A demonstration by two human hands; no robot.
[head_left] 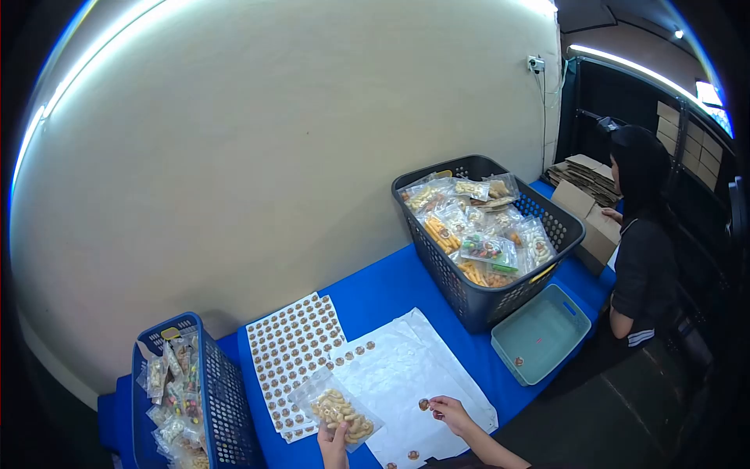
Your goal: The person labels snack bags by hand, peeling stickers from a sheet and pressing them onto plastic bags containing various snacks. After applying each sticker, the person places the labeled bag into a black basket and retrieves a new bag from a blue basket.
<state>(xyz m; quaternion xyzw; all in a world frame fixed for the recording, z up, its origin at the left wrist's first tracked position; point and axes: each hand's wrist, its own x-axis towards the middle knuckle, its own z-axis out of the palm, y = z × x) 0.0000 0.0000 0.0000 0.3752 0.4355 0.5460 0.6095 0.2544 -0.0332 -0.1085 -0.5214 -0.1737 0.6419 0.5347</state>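
So from the head view, my left hand (334,442) has its fingers closed on the bottom edge of a clear snack bag (337,409) full of pale curly crackers, holding it flat over the sticker sheet (293,352), probably so its face stays open for a label. My right hand (449,410) is pinched shut on a small round brown sticker (423,404), lifted just above the white backing paper (406,371) that's spread on the blue worktop (375,293). A few loose stickers sit on that paper, one near its lower edge (412,454).

Left of me there's a blue basket (226,391) stuffed with small packed bags, right within reach of the left hand. Further back on the right sits a big dark laundry-style basket (461,293) heaped with filled snack bags, and just beside it a pale green tray (539,334) with a sticker or two inside. Another person (644,258) in dark clothes sits at the far end near flattened cardboard boxes (582,176), well apart from my hands.
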